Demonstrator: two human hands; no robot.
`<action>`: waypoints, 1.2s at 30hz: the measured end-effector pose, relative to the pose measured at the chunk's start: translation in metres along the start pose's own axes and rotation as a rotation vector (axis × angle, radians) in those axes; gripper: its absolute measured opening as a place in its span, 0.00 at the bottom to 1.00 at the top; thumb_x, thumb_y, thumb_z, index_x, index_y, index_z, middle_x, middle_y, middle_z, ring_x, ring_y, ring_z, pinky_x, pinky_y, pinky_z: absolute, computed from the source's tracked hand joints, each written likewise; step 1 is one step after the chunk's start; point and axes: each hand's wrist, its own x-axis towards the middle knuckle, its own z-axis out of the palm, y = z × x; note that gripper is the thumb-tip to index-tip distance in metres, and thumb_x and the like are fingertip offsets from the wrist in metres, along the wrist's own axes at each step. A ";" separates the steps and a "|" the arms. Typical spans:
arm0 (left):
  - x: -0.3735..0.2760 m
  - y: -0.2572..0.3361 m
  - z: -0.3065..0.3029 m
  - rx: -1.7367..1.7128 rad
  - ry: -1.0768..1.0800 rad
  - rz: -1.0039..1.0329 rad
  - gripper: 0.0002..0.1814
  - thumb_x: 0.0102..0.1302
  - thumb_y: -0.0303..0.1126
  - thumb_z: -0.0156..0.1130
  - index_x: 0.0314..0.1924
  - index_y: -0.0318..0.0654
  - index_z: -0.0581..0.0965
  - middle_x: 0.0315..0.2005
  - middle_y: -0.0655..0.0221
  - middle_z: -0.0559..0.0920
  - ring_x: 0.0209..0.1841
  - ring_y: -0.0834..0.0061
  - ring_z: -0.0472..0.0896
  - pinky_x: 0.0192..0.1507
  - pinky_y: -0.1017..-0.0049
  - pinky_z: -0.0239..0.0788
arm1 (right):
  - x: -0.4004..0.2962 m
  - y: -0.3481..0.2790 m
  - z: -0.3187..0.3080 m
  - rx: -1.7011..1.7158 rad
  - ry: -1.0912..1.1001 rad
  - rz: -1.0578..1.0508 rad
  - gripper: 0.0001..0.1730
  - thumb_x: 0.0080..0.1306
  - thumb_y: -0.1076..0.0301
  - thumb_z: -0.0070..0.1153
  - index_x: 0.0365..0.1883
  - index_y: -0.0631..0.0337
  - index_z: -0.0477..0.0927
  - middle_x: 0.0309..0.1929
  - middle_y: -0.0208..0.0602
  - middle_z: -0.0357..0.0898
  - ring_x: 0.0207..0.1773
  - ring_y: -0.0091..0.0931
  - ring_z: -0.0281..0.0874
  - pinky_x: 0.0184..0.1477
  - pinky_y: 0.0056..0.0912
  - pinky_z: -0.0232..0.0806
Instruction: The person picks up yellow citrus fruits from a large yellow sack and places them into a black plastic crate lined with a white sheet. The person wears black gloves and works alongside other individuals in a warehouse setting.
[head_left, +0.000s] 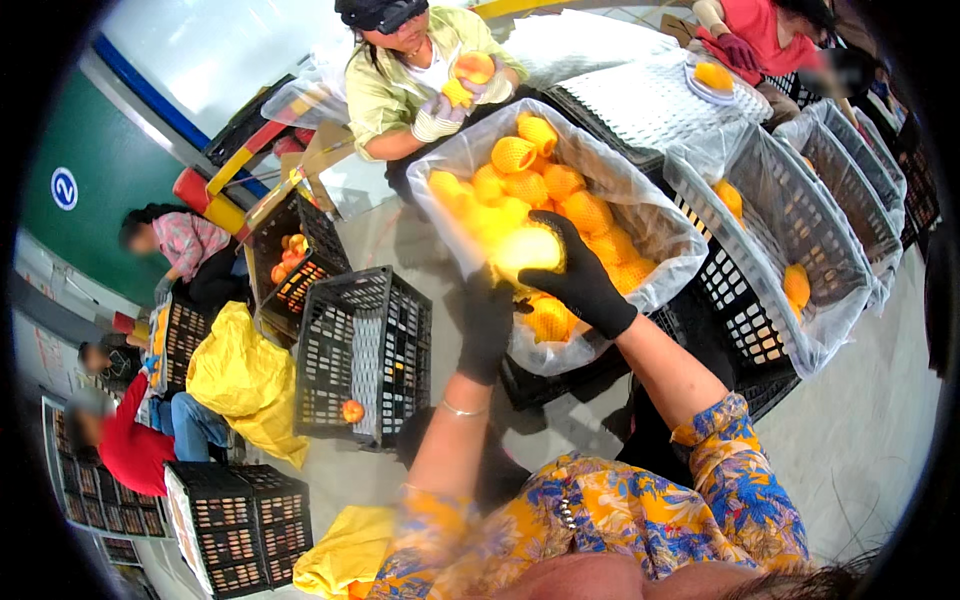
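My left hand (484, 322), in a black glove, is at the near left edge of a crate lined with clear plastic (664, 270). My right hand (581, 277), gloved in black too, holds a bright yellow round fruit (529, 251) over the crate, its thumb and fingers around the right side. My left fingertips meet the fruit's lower left; glare and blur hide whether they grip it. Beneath lie several fruits in yellow-orange foam nets (589, 212), some nets with open ends. Another netted fruit (549, 319) sits between my hands at the crate's near side.
Across the crate, a co-worker in striped gloves (442, 120) holds a peach-like fruit (474, 67) and a foam net. Lined crates (772, 217) stand to the right. At left are a black crate (365, 360) with one fruit, a yellow sack (244, 367), stacked crates (240, 525) and seated people.
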 end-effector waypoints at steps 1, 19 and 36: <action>0.004 -0.008 -0.007 0.112 0.089 0.086 0.18 0.73 0.26 0.55 0.61 0.30 0.75 0.46 0.57 0.83 0.42 0.69 0.84 0.43 0.71 0.78 | 0.002 -0.009 0.002 -0.079 -0.029 -0.067 0.37 0.61 0.60 0.72 0.65 0.62 0.72 0.60 0.47 0.77 0.61 0.36 0.77 0.63 0.37 0.68; 0.012 0.021 -0.028 -0.036 -0.031 0.137 0.26 0.81 0.34 0.46 0.75 0.36 0.63 0.67 0.63 0.70 0.65 0.73 0.69 0.70 0.73 0.58 | 0.005 0.021 -0.012 0.187 -0.316 0.155 0.31 0.69 0.62 0.61 0.68 0.63 0.71 0.65 0.49 0.75 0.65 0.36 0.74 0.67 0.36 0.66; 0.008 0.032 -0.009 -0.328 -0.076 -0.143 0.20 0.74 0.30 0.56 0.63 0.31 0.74 0.53 0.62 0.80 0.56 0.72 0.77 0.58 0.72 0.70 | 0.010 -0.017 -0.003 0.040 -0.073 0.062 0.10 0.72 0.70 0.59 0.48 0.63 0.75 0.41 0.35 0.76 0.43 0.23 0.72 0.49 0.27 0.68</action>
